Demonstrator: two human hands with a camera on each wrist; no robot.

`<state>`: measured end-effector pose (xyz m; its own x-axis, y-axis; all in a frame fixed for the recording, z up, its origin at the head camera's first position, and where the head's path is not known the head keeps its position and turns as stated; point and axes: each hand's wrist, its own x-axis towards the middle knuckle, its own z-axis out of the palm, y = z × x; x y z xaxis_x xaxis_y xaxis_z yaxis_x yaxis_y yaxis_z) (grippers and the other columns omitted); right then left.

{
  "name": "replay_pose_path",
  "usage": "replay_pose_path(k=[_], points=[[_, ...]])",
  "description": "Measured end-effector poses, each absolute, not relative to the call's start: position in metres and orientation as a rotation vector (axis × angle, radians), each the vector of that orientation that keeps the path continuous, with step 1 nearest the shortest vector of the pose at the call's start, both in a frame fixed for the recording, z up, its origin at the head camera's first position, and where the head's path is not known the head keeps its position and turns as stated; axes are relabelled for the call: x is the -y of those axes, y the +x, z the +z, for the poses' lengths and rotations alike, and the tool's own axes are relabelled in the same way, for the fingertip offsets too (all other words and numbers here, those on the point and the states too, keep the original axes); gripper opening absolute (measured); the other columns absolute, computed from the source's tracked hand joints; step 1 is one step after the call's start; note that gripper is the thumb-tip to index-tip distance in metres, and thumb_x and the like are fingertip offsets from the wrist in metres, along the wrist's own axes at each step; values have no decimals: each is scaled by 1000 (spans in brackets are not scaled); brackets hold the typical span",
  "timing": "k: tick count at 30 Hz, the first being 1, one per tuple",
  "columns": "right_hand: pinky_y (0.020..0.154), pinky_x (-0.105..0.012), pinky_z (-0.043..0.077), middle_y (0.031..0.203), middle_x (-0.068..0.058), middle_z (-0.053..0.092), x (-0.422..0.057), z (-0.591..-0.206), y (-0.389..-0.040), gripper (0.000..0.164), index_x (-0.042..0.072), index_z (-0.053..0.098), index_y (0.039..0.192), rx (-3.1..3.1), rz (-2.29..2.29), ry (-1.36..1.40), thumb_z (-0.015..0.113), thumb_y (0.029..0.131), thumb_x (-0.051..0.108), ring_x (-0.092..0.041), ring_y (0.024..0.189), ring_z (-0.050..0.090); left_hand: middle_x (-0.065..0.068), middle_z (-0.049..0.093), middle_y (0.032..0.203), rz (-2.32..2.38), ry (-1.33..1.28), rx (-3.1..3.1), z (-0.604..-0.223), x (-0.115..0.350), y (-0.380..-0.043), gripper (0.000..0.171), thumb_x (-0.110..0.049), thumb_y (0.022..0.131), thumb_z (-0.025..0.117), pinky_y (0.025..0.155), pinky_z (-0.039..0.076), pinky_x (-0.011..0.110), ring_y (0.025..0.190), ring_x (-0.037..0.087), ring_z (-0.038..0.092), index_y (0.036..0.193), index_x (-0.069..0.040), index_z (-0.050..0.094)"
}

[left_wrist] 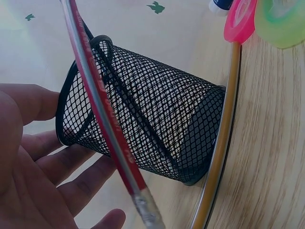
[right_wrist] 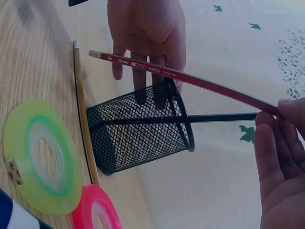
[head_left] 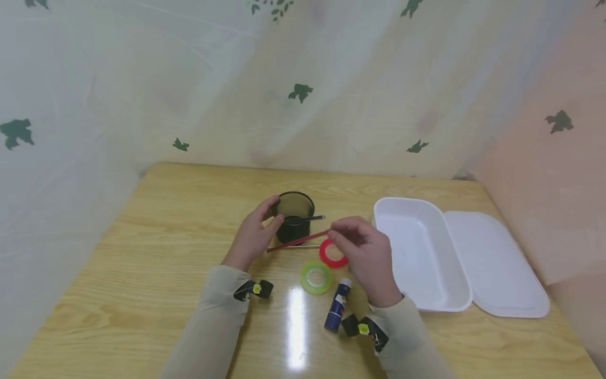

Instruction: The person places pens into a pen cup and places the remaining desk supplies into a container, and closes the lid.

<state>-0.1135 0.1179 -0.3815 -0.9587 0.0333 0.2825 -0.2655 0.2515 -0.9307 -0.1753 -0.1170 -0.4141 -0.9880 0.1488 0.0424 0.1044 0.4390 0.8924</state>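
A black mesh pen cup (head_left: 295,232) stands upright on the table, with a dark pencil (right_wrist: 221,117) leaning in it and sticking out past the rim. My left hand (head_left: 251,237) holds the cup at its rim, thumb on one side and fingers along the other. Pinched at one end between thumb and fingers of my right hand (head_left: 366,255) is a red pencil (right_wrist: 162,71). Its eraser end points left, and it crosses in front of the cup, above the table. A yellow pencil (left_wrist: 220,138) lies on the table along the cup's base.
Near the cup lie a red tape roll (head_left: 325,258) and a green tape roll (head_left: 305,285). A blue glue stick (head_left: 335,315) lies by the right wrist. To the right are a white plastic box (head_left: 426,252) and its flat lid (head_left: 497,263).
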Motion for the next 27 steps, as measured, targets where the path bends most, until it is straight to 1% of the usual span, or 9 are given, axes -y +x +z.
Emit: replay_pose_path(k=[5, 15, 21, 27], points=[[77, -25, 56, 97, 0, 73, -120, -379, -112, 15, 9, 75, 100, 2245, 1763, 203, 80, 87, 14, -18, 87, 67, 11, 47, 153, 1626, 241, -2634, -415, 116, -175, 53, -24, 103, 57, 113, 35, 54, 137, 34, 47, 152, -14, 42], [75, -25, 57, 97, 1, 73, -123, -371, -107, 15, 12, 76, 100, 2186, 1722, 197, 81, 86, 17, -17, 84, 68, 10, 46, 153, 1626, 252, -2643, -414, 117, -173, 53, -24, 103, 57, 114, 34, 54, 137, 33, 47, 153, -14, 42], [73, -25, 58, 96, -1, 72, -125, -365, -104, 17, 7, 75, 101, 2148, 1720, 219, 81, 87, 15, -19, 83, 67, 10, 45, 154, 1634, 251, -2632, -415, 117, -173, 53, -23, 103, 57, 114, 33, 54, 138, 33, 47, 153, -14, 42], [68, -23, 56, 95, -3, 72, -126, -358, -100, 14, 6, 75, 99, 2097, 1702, 259, 80, 86, 9, -18, 77, 66, 10, 45, 154, 1632, 264, -2634, -415, 117, -173, 54, -24, 103, 57, 115, 32, 54, 138, 32, 47, 153, -14, 41]])
